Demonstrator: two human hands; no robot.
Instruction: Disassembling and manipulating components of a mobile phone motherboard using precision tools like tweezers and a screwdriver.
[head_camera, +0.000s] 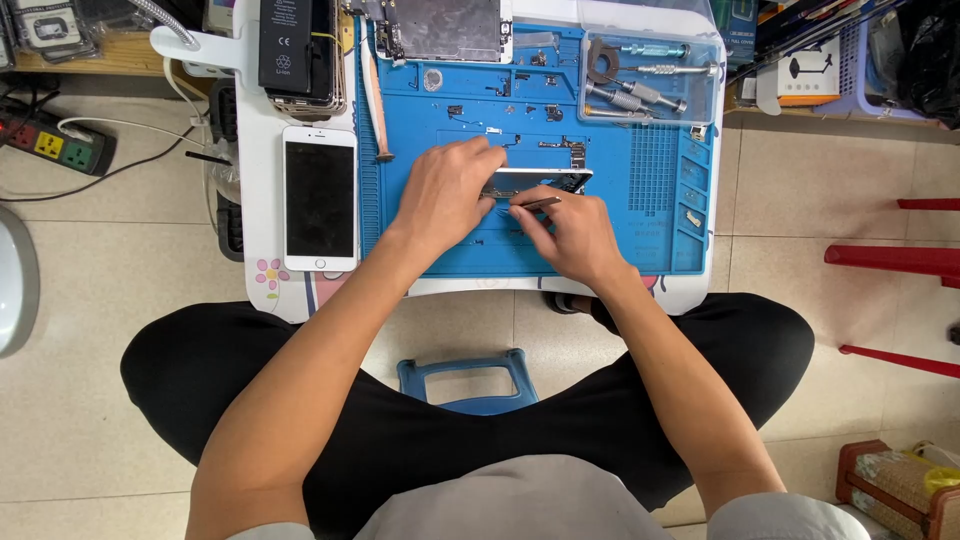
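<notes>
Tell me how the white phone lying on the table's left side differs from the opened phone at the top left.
The white phone lies screen-up, closed and whole; the opened phone shows its insides, with a black battery on view. The white phone sits nearer the person, the opened phone at the far edge, cut off by the frame. Neither hand touches either: the left hand and right hand work on the blue mat. Both lie flat.

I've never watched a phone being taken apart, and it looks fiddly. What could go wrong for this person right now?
Likely risks:
1. The thin metal tweezers in the right hand could slip and scratch the narrow white phone part that the left hand steadies.
2. Tiny loose screws and brackets lie scattered on the blue rubber work mat; a sleeve or wrist might sweep them away.
3. The white smartphone beside the mat sits close to the left forearm and might get nudged.
</notes>
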